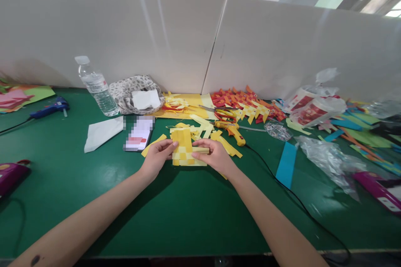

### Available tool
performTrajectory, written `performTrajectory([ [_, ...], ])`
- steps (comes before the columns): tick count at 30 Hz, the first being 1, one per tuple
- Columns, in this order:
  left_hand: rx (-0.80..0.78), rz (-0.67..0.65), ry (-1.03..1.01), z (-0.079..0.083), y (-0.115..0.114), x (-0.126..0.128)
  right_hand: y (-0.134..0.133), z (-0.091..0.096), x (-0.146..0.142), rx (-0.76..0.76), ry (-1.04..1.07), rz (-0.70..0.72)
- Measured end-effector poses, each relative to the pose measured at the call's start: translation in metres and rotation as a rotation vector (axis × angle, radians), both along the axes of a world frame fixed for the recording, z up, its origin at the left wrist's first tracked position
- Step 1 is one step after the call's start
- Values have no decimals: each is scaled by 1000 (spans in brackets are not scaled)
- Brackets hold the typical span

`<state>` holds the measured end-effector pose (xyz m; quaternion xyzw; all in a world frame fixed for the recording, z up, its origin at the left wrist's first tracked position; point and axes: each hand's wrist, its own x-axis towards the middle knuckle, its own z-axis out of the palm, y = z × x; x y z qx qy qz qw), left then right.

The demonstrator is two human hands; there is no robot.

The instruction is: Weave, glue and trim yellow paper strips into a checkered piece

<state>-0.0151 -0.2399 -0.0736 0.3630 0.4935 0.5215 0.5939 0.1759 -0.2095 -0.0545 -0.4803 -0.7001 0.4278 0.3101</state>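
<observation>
Between my two hands is a piece of woven paper strips (pixel 182 150), checkered in deep and pale yellow, held a little above the green table. My left hand (pixel 158 155) pinches its left edge, thumb in front. On the other side my right hand (pixel 215 155) grips the pale strips that stick out to the right, fingers closed around them. Loose yellow paper strips (pixel 230 145) lie just behind and beside the weave. A yellow hot glue gun (pixel 233 131) rests behind my right hand, and scissors (pixel 224 112) lie farther back.
A phone (pixel 139 133) and a water bottle (pixel 99 87) stand to the left, near a patterned cloth bag (pixel 134 91). Red and orange woven paper pieces (pixel 238 100) are heaped by the white partition (pixel 175 37). A black cord (pixel 294 196) crosses the right side, past a blue strip (pixel 286 164).
</observation>
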Motion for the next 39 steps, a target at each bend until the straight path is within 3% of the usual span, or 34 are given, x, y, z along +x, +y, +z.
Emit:
performTrajectory([
  [3, 20, -45, 36, -2, -1, 1, -1, 3, -1, -31, -7, 96],
  [15, 40, -24, 121, -3, -1, 1, -2, 1, -3, -135, -3, 116],
  [22, 58, -294, 22, -1, -3, 0, -6, -1, -6, -166, 31, 163],
  [31, 46, -81, 80, -4, -1, 1, -1, 4, -1, 56, 112, -99],
  [39, 127, -90, 146, -3, -3, 1, -1, 2, 0, -117, 190, 0],
])
